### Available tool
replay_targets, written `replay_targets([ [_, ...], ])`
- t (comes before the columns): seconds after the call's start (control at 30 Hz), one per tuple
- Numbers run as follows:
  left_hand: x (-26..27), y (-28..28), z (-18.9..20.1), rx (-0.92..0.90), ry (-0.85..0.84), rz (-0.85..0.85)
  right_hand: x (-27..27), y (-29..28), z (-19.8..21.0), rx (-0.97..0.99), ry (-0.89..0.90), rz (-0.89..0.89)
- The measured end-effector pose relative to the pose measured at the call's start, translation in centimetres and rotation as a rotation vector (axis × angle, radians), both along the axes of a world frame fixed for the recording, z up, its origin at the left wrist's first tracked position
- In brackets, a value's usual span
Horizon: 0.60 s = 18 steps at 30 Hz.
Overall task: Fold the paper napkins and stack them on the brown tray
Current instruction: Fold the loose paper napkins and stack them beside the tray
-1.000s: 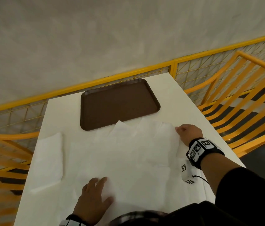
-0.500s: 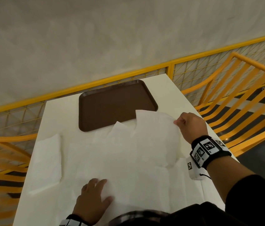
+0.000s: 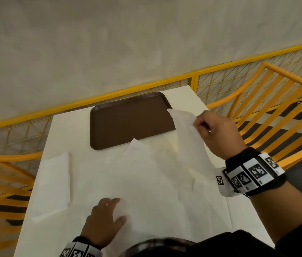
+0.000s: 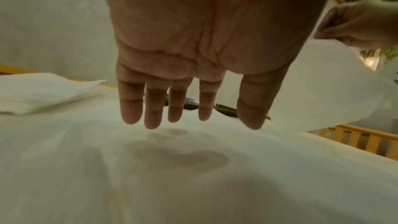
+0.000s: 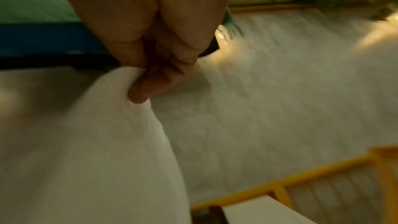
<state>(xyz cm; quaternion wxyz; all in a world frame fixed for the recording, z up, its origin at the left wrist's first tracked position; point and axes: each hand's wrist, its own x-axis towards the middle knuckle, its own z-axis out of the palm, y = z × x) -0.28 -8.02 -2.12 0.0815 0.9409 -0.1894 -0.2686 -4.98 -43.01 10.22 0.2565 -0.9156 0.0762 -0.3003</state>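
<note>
Meanwhile the right hand [image 3: 218, 134] is pinching a paper napkin [image 3: 187, 138] by its far corner, lifting it to fold, while the left hand [image 3: 103, 221] is lying flat, pinning the spread napkins [image 3: 146, 182] on the counter [image 3: 185, 97] near the empty brown tray [image 3: 129, 121].

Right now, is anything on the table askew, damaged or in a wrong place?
Nothing looks damaged or spilled. The loose napkins lie overlapping at different angles, one corner poking toward the brown tray, which holds no napkins yet. The right hand pinches one napkin lifted over the tray's corner; the left hand presses the pile flat.
</note>
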Motion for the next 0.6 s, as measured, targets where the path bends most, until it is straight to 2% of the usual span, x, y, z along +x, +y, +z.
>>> replay_targets([
  [0.1,1.5,-0.6,1.1,-0.2,-0.029,0.015,-0.4,2.6,2.8,-0.17,-0.031,0.242],
  [0.27,3.8,-3.3,4.9,-0.676,0.107,0.113,-0.9,5.7,5.7,-0.024,-0.081,0.387],
  [0.4,5.1,-5.1,7.0,-1.029,0.369,0.242,-0.7,5.6,5.7,0.297,-0.074,0.351],
  [0.5,5.4,-5.8,7.7,-1.226,0.517,0.306,-0.5,4.7,4.5,0.392,0.0,0.265],
  [0.53,5.3,-5.9,7.8,-1.245,0.51,0.352,-0.4,4.3,3.9,0.407,0.034,0.231],
  [0.6,5.3,-6.1,7.9,-1.233,0.384,0.461,-0.3,3.7,2.3,0.422,0.112,0.166],
])
